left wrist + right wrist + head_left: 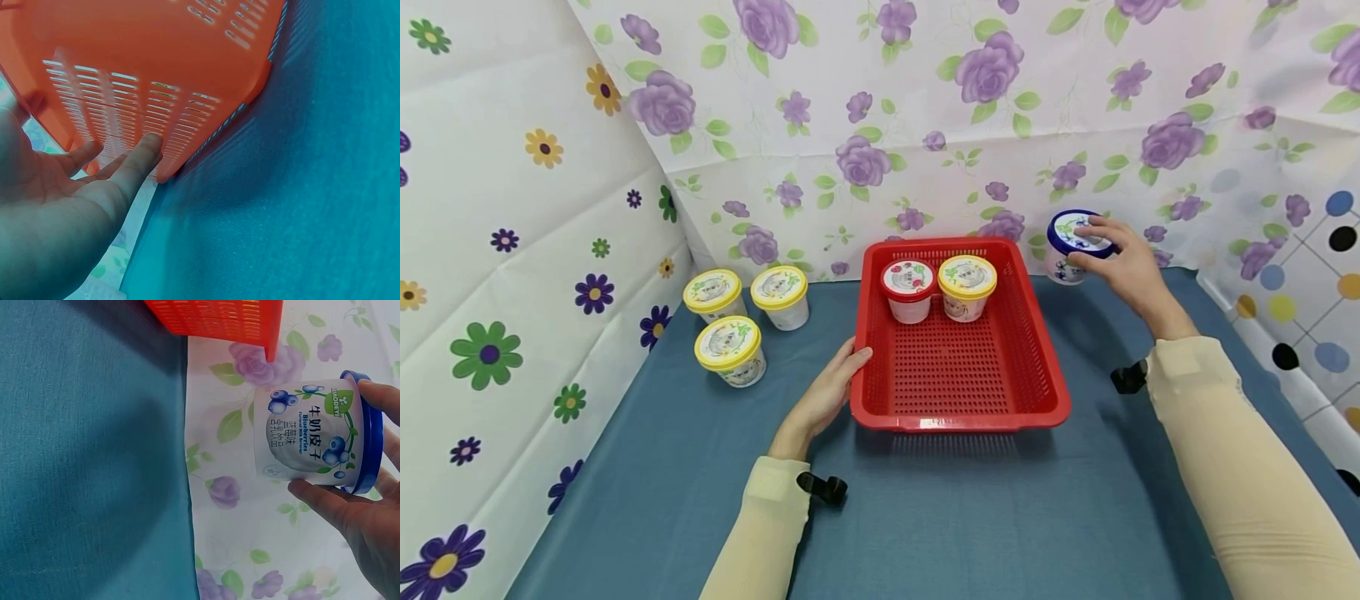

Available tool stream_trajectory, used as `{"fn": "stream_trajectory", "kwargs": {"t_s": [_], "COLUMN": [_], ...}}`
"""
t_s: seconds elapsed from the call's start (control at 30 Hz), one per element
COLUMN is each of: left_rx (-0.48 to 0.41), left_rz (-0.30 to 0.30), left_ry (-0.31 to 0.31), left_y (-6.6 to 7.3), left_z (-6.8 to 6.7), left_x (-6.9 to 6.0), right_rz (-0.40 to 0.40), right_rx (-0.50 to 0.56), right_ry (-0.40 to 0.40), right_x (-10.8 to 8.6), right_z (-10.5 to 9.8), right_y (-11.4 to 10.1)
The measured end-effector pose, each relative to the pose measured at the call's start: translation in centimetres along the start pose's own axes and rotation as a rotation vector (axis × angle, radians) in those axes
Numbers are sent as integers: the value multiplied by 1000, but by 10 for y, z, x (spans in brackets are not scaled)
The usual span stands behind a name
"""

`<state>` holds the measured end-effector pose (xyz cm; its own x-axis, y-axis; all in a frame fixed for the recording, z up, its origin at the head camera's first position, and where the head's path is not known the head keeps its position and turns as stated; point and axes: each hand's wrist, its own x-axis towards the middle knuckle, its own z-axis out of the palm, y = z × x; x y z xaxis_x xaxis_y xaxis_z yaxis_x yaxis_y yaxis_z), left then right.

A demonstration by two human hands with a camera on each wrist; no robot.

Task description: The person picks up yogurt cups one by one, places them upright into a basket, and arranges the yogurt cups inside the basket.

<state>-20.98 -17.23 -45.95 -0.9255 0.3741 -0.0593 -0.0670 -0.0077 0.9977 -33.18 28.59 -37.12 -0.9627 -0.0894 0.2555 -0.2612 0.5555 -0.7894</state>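
Observation:
My right hand (1123,262) holds a blue-lidded blueberry cup (312,434) around its lid and side. The cup is upright, to the right of a red plastic basket (951,421), near the back cloth. On the basket's left side, my left hand (823,392) grips the rim. The left wrist view shows its fingers (140,159) against the slotted outer wall, with the thumb up at the rim. Inside the basket, at the back, stand a red-lidded cup (908,292) and a yellow-lidded cup (967,287), side by side.
Left of the basket stand three more yellow-lidded cups, one at the back left (712,293), another beside it (780,298) and a third in front (730,350). A blue cloth (940,517) covers the table. Flowered sheets (917,125) hang behind and at the sides.

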Motion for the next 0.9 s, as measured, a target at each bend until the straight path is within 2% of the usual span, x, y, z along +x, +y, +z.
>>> {"fn": "stream_trajectory", "kwargs": {"t_s": [0.33,0.9], "left_rx": [0,-3], "left_rz": [-1,5], "left_ry": [-3,4], "left_y": [0,0], "left_z": [0,0], "left_x": [0,0], "right_rz": [22,1], "right_rx": [-15,-27], "right_ry": [-23,-38], "right_x": [2,1], "right_z": [-3,-5], "right_y": [-8,-24]}}
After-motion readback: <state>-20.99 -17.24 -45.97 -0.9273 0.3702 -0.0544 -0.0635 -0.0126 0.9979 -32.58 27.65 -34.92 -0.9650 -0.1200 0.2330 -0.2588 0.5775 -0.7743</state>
